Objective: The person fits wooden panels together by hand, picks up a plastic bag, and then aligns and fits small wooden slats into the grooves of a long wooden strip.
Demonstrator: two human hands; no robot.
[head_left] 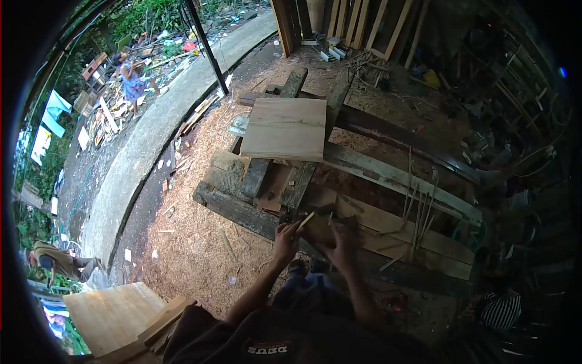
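Both hands meet in front of me above a dark weathered beam [242,212]. My left hand [286,239] is closed around a thin pale wooden stick [305,221] that pokes up and to the right. My right hand [341,241] grips a small dark block of wood [318,227] held between the two hands. What the fingers do on its far side is hidden.
A pale flat board [285,128] rests on crossed dark timbers beyond my hands. Long planks [400,227] and thin sticks [418,212] lie to the right. Sawdust covers the ground [194,242]. Light boards [115,312] sit lower left. A concrete curb [139,151] runs left; people stand beyond it.
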